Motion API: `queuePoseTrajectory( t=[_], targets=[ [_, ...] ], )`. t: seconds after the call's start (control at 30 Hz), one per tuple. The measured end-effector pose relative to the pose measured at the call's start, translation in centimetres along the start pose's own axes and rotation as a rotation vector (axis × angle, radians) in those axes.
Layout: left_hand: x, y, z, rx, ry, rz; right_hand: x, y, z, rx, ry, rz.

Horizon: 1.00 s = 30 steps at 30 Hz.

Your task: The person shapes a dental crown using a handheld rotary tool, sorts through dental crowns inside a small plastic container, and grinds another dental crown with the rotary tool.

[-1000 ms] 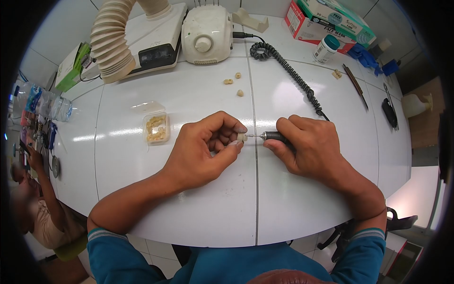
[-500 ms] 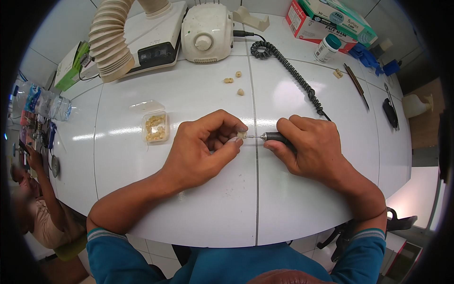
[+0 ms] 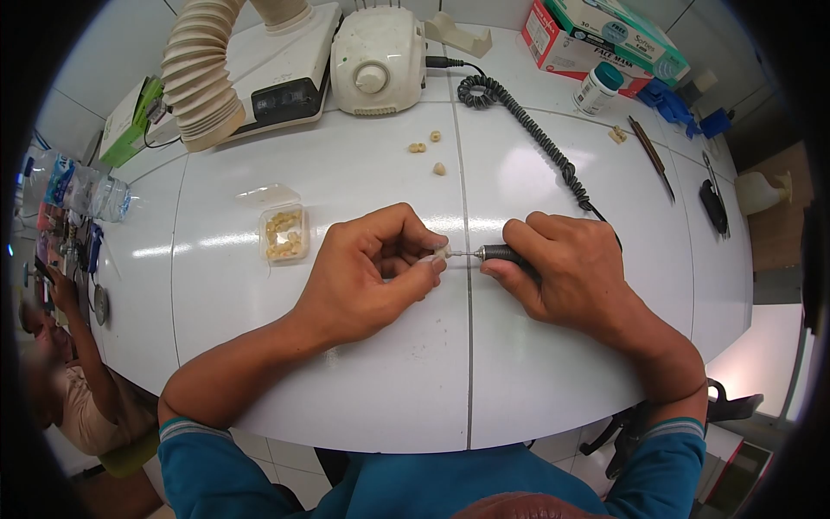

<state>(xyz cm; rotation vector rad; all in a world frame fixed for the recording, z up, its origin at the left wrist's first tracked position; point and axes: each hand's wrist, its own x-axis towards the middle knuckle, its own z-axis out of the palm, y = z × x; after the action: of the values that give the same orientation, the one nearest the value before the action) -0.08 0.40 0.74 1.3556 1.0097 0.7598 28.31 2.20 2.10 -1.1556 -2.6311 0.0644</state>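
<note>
Between its thumb and fingertips, my left hand [image 3: 373,264] pinches a small pale dental crown [image 3: 443,252], mostly covered by the fingers. My right hand [image 3: 566,264] is wrapped round a black rotary handpiece [image 3: 501,253]. The thin metal bur [image 3: 464,253] points left and its tip is at the crown. Left of my left hand, a small clear plastic box [image 3: 300,253] holds several yellowish dental pieces [image 3: 282,230]. A few loose tooth-like pieces [image 3: 439,169] lie on the white table beyond my hands.
A white control unit [image 3: 378,60] with a knob stands at the back, its coiled black cord [image 3: 540,125] running right. A ribbed hose [image 3: 203,78] hangs at back left. Mask boxes [image 3: 596,48], a white bottle [image 3: 598,89] and a brown pen-like tool [image 3: 651,157] are at right. Another person [image 3: 86,381] sits at left.
The crown and my left fingertips have shifted and turned slightly against the bur. My right hand has moved a touch left with the handpiece.
</note>
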Motion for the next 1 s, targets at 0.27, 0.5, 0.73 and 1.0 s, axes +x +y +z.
queuePoseTrajectory(
  t=[0.27,0.5,0.73,1.0],
  targets=[
    [0.04,-0.03,-0.02,-0.010,-0.003,-0.002,0.06,-0.05,-0.30,0.001,-0.035,0.002],
    [0.02,-0.10,0.00,0.006,0.000,-0.008,0.00,0.03,-0.30,-0.005,-0.046,-0.012],
    [0.04,0.10,0.06,0.015,0.006,-0.016,0.06,-0.04,-0.44,-0.012,-0.055,-0.024],
    [0.04,0.00,0.20,-0.008,0.025,-0.024,0.02,0.03,-0.43,-0.001,-0.045,-0.022]
  ],
)
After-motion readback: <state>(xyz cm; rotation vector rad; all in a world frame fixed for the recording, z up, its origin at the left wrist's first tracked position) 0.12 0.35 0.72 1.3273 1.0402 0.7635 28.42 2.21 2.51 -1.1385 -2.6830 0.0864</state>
